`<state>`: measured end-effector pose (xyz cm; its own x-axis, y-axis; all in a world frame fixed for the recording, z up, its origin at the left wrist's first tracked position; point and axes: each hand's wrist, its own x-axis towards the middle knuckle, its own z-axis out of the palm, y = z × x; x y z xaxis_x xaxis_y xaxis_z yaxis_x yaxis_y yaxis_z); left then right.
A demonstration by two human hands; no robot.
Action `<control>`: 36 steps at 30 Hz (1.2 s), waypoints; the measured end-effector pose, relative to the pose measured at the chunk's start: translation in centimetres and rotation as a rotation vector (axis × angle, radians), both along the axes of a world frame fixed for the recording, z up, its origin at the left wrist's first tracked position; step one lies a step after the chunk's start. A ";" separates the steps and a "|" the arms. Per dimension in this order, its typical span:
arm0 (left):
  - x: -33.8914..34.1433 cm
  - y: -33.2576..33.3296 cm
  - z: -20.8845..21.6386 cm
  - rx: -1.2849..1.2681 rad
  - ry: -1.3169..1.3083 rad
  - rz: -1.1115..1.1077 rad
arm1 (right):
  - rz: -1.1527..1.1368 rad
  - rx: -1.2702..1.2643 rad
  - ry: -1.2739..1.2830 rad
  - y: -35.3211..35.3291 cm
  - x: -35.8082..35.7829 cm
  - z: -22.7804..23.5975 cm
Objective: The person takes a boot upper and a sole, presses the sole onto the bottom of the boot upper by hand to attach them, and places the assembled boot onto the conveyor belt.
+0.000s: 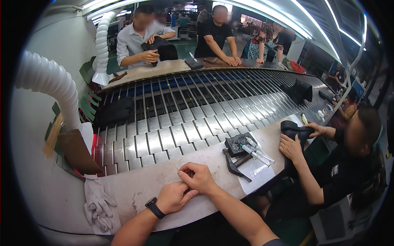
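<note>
Together over the near worktop [141, 192] are my hands, touching each other. My left hand [171, 197], with a dark watch [155, 208] on its wrist, has its thumb out; its other fingers are hidden beneath my right hand. My right hand [198, 178] is closed, its fingers curled in; whether anything is inside cannot be seen. Right of them lie a black-headed hammer [234, 164], a dark rough block [239, 144] and clear syringes [258, 153] on a white sheet [258, 176].
Beyond the worktop runs a slatted metal conveyor [172, 135] carrying black boot uppers [298, 91]. Pale gloves [97, 201] lie at left, near a white hose [53, 82]. A co-worker at right holds a black boot [293, 132]. Several people stand across the conveyor.
</note>
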<state>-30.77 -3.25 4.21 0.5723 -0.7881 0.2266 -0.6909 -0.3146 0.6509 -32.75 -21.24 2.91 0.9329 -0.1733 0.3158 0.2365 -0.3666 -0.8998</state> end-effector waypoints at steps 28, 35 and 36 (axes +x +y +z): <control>0.4 1.6 0.5 0.034 0.027 -0.025 | 0.020 -0.071 -0.047 1.7 0.1 0.5; -0.1 2.0 0.0 -0.060 0.037 -0.033 | 0.019 -0.068 -0.082 2.4 -0.1 0.1; 0.1 2.2 -0.1 -0.053 0.044 -0.032 | 0.030 -0.088 -0.077 2.3 0.2 0.1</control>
<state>-30.65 -1.04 4.10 0.5572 -0.7937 0.2439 -0.6704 -0.2567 0.6962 -32.52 -18.93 3.04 0.9096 -0.1137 0.3996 0.3159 -0.4354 -0.8430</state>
